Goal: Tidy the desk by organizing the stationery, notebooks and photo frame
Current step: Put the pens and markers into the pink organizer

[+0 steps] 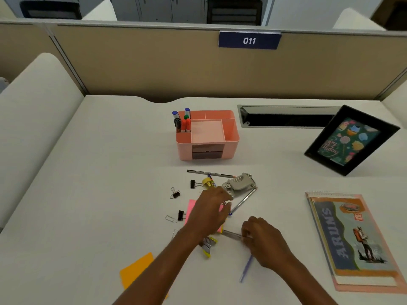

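Pink plastic organizer (229, 139) holds upright markers (184, 122) in its back-left compartment; the other compartments look bare. Left hand (209, 211) hovers spread over a pink sticky pad (191, 208) amid binder clips. Right hand (263, 241) pinches a thin ruler (231, 234). Notebooks (352, 238) lie right, the photo frame (352, 139) behind them.

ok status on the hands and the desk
Left hand reaching over pink sticky notes. Right hand pinching a pen. Clips, stapler loose; organizer path clear.
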Action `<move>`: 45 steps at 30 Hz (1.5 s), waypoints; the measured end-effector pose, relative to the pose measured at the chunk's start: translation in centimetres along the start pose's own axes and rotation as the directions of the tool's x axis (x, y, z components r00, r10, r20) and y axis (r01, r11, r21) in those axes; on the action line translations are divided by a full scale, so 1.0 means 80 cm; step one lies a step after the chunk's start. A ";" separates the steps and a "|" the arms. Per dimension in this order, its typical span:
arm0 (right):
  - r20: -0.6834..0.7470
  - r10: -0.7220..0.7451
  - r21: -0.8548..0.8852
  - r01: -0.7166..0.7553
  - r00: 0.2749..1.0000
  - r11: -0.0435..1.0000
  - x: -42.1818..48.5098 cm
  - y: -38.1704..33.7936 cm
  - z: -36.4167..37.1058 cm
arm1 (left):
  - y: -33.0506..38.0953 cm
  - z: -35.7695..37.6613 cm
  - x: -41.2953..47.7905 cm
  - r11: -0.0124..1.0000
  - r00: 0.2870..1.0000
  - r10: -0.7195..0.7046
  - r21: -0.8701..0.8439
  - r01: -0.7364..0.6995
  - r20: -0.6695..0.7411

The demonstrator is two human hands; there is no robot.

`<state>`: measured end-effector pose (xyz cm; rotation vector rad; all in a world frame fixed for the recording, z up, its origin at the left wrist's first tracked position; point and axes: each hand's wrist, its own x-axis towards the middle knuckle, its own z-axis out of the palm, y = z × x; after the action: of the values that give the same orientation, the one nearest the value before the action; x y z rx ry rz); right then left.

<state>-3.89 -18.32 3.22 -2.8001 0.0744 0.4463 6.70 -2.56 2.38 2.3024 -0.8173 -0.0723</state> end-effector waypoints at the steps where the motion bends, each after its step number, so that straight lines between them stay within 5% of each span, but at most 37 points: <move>1: 0.012 0.018 0.017 -0.018 1.000 1.000 -0.005 0.010 -0.007 | 0.008 0.007 0.012 0.999 0.999 0.036 0.039 -0.038 0.031; 5: 0.088 0.127 0.307 -0.149 0.988 0.940 -0.025 0.051 -0.054 | 0.027 0.043 0.046 0.902 0.974 0.098 0.395 -0.175 0.206; 9: 0.079 0.079 0.684 -0.112 0.994 0.721 -0.052 0.080 -0.116 | 0.036 0.066 0.052 0.832 0.962 0.015 0.530 -0.163 0.274; 16: 0.004 0.186 0.998 -0.014 0.982 0.056 -0.036 0.074 -0.136 | 0.032 0.070 0.053 0.897 0.971 0.037 0.420 -0.136 0.235; 20: -0.023 0.159 0.990 0.045 0.987 -0.134 -0.001 0.041 -0.140 | 0.036 0.053 0.050 0.987 0.982 -0.064 0.157 0.036 0.177; 22: -0.080 0.187 0.987 0.104 0.979 -0.125 0.017 0.025 -0.148 | 0.036 0.036 0.041 0.989 0.982 -0.135 -0.043 0.141 0.131; 25: -0.159 0.225 0.985 0.169 0.961 -0.023 0.042 0.007 -0.160 | 0.028 -0.010 0.026 0.854 0.954 -0.300 -0.451 0.258 -0.023; 29: -0.239 0.196 0.968 0.217 0.951 0.127 0.066 -0.007 -0.165 | -0.004 -0.098 0.029 0.744 0.820 -0.491 -0.631 0.220 -0.294; 35: -0.264 0.142 0.944 0.225 0.954 0.242 0.102 -0.027 -0.162 | -0.066 -0.187 0.093 0.870 0.704 -0.435 -0.462 0.169 -0.561; 45: -0.331 0.109 0.840 0.240 0.937 0.487 0.164 -0.053 -0.176 | -0.111 -0.153 0.149 0.971 0.849 -0.232 -0.162 0.174 -0.474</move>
<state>13.19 -18.60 13.11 -1.7815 0.2044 -0.1295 24.29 2.82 8.16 2.1489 -0.2961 0.3545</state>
